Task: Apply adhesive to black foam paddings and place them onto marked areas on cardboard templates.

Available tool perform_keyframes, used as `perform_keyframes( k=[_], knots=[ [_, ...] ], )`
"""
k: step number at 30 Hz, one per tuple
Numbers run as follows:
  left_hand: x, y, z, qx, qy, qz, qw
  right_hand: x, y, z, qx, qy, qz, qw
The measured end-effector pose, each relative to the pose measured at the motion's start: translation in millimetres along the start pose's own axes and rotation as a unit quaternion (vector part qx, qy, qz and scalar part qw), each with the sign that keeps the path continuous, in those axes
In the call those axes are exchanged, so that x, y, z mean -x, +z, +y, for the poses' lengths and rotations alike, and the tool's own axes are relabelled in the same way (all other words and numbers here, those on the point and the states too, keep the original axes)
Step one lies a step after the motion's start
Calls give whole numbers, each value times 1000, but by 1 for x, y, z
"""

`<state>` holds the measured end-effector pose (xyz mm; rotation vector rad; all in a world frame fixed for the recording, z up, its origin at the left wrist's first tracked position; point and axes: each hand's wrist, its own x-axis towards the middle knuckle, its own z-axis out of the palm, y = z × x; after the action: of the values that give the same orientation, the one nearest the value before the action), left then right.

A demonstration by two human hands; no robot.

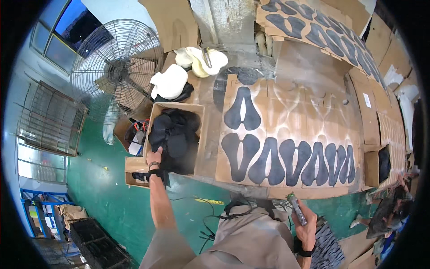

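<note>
While the right hand (pixel 306 227) is curled around the tool (pixel 297 209), its end is best aimed away from the other hand. Ahead and leftward, the left hand (pixel 154 157) meets the black pieces (pixel 179 139) in the box (pixel 201 134); how far its fingers have closed, or on what, I cannot tell. Lifting one piece by its edge seems safest. Beyond the right hand, pads (pixel 291 177) lie on cardboard (pixel 304 116), better left undisturbed.

Table (pixel 212 143): cardboard sheet (pixel 313 116), near edge
Sheet: black pieces (pixel 235 115), near and left edges
Table's left edge: open box (pixel 200 134)
Far left corner: white forms (pixel 171 83)
</note>
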<state>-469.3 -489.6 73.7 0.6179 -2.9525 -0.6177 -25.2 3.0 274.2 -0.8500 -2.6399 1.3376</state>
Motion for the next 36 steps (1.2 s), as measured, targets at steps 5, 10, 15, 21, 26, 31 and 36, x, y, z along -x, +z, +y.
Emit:
perform_keyframes(
  k=[5, 10, 15, 21, 26, 31, 36],
  knots=[
    [16, -1, 30, -44, -40, 122, 991, -2, 8, 12, 2, -34, 13, 999],
    [40, 4, 61, -103, 263, 199, 938, -3, 4, 12, 18, -19, 13, 1000],
    [29, 11, 39, -57, 292, 91, 951, 0, 3, 21, 1, -2, 4, 1000],
    [57, -16, 19, 17, 316, 8, 948, 5, 0, 21, -11, 26, 34, 999],
    [48, -5, -2, 26, 299, 29, 954, 6, 3, 32, -24, 43, 35, 998],
    [36, -9, 4, 39, 233, -29, 971, 5, 3, 39, -16, 12, 25, 999],
    [15, -20, 6, 41, 234, -91, 967, -3, -8, 30, -25, 41, 15, 999]
  ],
)
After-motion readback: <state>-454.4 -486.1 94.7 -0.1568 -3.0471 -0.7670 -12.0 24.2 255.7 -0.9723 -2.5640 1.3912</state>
